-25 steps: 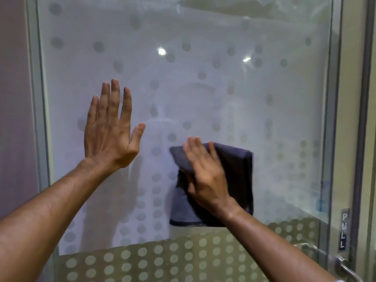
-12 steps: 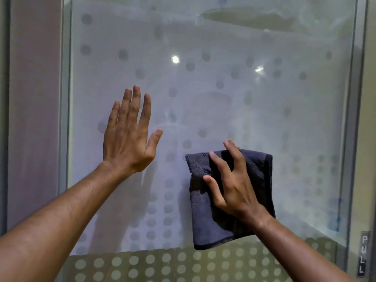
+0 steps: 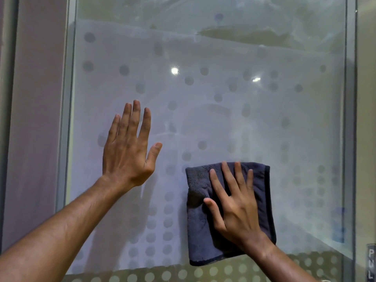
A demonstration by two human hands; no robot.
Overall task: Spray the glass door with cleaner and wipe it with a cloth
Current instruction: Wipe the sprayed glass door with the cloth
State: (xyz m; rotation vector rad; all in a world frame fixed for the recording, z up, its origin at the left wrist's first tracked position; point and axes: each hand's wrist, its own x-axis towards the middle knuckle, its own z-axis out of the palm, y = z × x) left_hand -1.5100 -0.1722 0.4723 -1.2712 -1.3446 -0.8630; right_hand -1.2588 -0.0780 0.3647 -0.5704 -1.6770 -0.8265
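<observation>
The right hand (image 3: 236,208) lies flat on a dark folded cloth (image 3: 230,212), fingers spread wide across it, pinning it against the glass door (image 3: 223,119) low and right of centre, apparently so pressure reaches the whole pad for wiping. The left hand (image 3: 128,147) holds nothing, palm open and fingers extended, set against the pane to the left, likely to brace the door. No spray bottle is in view. A PULL label (image 3: 372,265) sits at the lower right frame.
</observation>
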